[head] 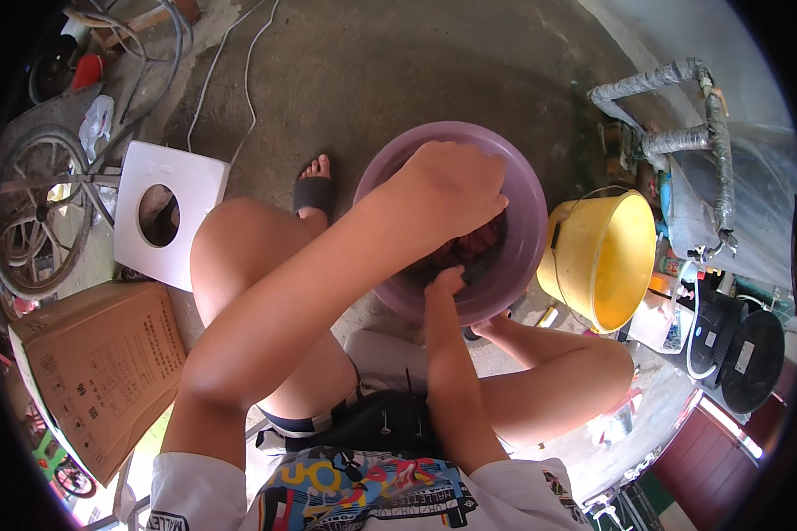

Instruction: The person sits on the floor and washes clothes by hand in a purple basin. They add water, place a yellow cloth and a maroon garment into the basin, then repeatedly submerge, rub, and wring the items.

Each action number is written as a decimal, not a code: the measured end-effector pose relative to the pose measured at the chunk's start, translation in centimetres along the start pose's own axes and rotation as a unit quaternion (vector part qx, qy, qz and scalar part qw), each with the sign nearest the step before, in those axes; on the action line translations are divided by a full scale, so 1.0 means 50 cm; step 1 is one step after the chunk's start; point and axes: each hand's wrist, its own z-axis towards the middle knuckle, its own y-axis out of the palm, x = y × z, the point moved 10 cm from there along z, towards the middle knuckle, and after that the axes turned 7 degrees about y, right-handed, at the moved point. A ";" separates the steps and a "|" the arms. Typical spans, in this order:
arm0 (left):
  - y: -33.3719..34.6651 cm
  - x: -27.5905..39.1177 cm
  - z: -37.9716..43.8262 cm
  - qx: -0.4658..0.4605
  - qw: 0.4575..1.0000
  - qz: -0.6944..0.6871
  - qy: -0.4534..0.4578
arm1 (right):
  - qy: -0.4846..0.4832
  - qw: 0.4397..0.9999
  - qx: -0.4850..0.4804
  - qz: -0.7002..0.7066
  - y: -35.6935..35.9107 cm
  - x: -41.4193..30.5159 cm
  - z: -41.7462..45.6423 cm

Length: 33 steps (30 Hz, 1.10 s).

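A purple plastic basin (530, 265) stands on the floor in front of me, between my feet. Dark, reddish wet-looking cloth (481, 242) lies inside it. My left hand (463, 182) is over the middle of the basin, back of the hand up and fingers curled. Its palm side is hidden, so whether it grips the cloth does not show. Lower in the view, my right hand (446, 282) reaches over the near rim, its fingers bent down at the cloth and partly out of sight.
Right of the basin is a yellow bucket (574, 259) with a wire handle. Wrapped pipes (677, 143) and a black round lid (750, 362) are farther right. At left are a white plastic piece with a round hole (199, 179), a cardboard box (106, 378) and a spoked wheel (40, 212).
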 end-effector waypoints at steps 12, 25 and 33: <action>-0.013 -0.025 -0.019 -0.037 0.998 0.002 -0.051 | 0.129 0.883 -0.334 0.304 0.222 -0.010 -0.045; 0.004 -0.049 -0.050 -0.030 0.998 -0.010 -0.054 | 0.117 0.915 -0.372 0.103 0.191 -0.002 0.063; 0.020 0.001 0.006 -0.031 0.999 0.000 -0.013 | -0.166 0.949 0.090 -0.252 -0.011 -0.137 0.026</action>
